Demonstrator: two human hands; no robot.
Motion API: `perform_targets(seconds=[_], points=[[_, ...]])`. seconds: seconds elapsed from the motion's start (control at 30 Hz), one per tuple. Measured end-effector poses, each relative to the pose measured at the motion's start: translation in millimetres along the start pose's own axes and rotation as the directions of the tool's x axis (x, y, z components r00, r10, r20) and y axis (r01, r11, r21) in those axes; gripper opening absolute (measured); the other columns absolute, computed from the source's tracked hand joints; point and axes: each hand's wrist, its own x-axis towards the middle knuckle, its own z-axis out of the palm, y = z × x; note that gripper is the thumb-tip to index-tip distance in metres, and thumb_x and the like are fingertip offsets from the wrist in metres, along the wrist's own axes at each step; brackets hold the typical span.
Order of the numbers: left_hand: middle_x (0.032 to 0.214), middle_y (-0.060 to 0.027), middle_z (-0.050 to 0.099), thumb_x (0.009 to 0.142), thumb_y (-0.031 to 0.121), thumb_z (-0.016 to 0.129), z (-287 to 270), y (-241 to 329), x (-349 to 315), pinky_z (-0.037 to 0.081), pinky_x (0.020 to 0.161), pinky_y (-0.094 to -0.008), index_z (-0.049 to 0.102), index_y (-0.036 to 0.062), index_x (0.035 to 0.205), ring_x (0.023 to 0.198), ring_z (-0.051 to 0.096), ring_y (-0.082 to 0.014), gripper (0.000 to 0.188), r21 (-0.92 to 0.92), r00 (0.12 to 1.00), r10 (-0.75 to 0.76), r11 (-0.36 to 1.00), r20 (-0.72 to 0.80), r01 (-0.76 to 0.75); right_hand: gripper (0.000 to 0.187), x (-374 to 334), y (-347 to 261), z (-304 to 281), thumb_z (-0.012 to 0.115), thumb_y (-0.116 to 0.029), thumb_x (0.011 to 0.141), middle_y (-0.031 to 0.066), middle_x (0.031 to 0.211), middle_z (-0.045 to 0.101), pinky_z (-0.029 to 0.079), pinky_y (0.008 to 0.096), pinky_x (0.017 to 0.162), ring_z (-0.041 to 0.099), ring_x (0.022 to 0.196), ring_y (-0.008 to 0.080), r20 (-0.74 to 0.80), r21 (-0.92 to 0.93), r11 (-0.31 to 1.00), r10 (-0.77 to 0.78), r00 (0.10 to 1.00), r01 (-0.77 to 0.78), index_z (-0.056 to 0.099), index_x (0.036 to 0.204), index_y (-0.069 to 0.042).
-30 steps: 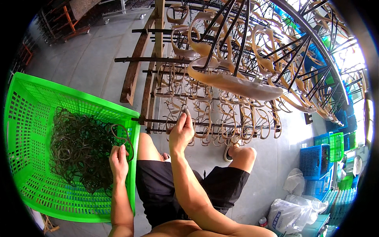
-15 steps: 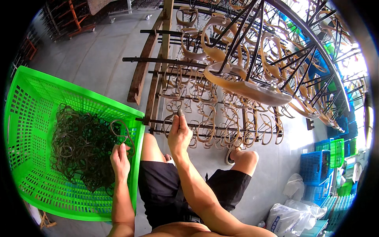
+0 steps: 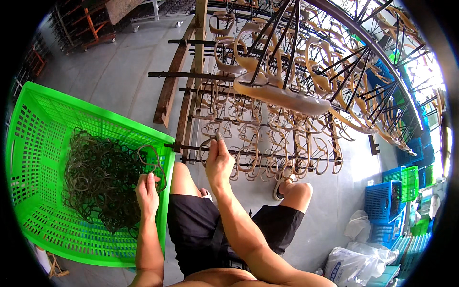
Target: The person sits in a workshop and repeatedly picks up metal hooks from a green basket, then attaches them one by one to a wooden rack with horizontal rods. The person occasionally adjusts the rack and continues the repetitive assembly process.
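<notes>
My left hand (image 3: 147,195) pinches a dark, thin spectacle frame (image 3: 160,170) at the right rim of the green basket (image 3: 71,256). Inside the basket lies a tangled heap of similar dark frames (image 3: 98,177). My right hand (image 3: 220,165) is raised to the lower rods of a rack, its fingertips pressed together beside a pale brownish spectacle frame (image 3: 249,160) hanging there. One fingertip looks grey. What those fingers hold, if anything, is too small to make out.
The rack's black rods (image 3: 191,75) jut left past a wooden post (image 3: 165,103). Large pale frames (image 3: 282,99) hang close above on a curved metal bar (image 3: 377,52). Blue crates (image 3: 382,198) and white plastic bags (image 3: 356,263) stand on the right. Wheeled racks (image 3: 93,28) stand far left.
My left hand, with the dark spectacle frame, has shifted slightly right. The large pale frames overhead appear a little further left. My right hand has stayed almost in place.
</notes>
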Motion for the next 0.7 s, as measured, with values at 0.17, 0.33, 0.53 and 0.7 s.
perform_targets(seconds=[0.17, 0.33, 0.53, 0.7], points=[[0.063, -0.0023, 0.048, 0.095, 0.023, 0.046, -7, 4, -5, 0.037, 0.056, -0.027, 0.053, 0.0015, 0.074, 0.057, 0.042, -0.0111, 0.031, -0.025, 1.0, -0.022, 0.999, 0.003, 0.022, 0.022, 1, 4, -10, 0.053, -0.017, 0.092, 0.0114, 0.056, 0.053, 0.04, 0.032, 0.044, 0.049, 0.046, 0.0161, -0.005, 0.192, 0.965, 0.183, 0.983, -0.178, 0.057, 0.105, 0.0], [0.07, -0.0035, 0.048, 0.095, 0.02, 0.044, -15, 10, -14, 0.037, 0.06, -0.0274, 0.053, 0.0012, 0.074, 0.064, 0.046, -0.0129, 0.029, -0.06, 0.995, 0.091, 0.994, -0.03, -0.093, 0.03, -30, 24, -16, 0.052, -0.021, 0.091, 0.0123, 0.067, 0.06, 0.045, 0.031, 0.052, 0.059, 0.057, 0.0193, 0.109, 0.174, 0.942, 0.273, 0.956, -0.289, 0.048, 0.112, 0.0], [0.09, -0.0074, 0.043, 0.094, 0.02, 0.043, -23, 37, -32, 0.037, 0.07, -0.0292, 0.051, 0.0026, 0.069, 0.08, 0.045, -0.0174, 0.032, -0.065, 0.968, 0.241, 0.969, 0.065, -0.236, 0.035, -98, 68, -34, 0.05, -0.023, 0.091, 0.0204, 0.088, 0.063, 0.05, 0.0354, 0.071, 0.064, 0.082, 0.0315, 0.262, -0.217, 0.955, 0.258, 0.93, -0.204, 0.049, 0.115, 0.004], [0.094, -0.0109, 0.041, 0.091, 0.019, 0.047, -13, 55, -63, 0.036, 0.08, -0.0311, 0.057, 0.0038, 0.073, 0.09, 0.043, -0.022, 0.026, 0.072, 0.933, 0.311, 0.942, 0.182, -0.328, 0.042, -124, 28, -72, 0.049, -0.02, 0.09, 0.0153, 0.107, 0.057, 0.044, 0.0341, 0.084, 0.054, 0.095, 0.0216, 0.532, 0.33, 0.857, 0.178, 0.828, -0.396, 0.042, 0.124, 0.004]])
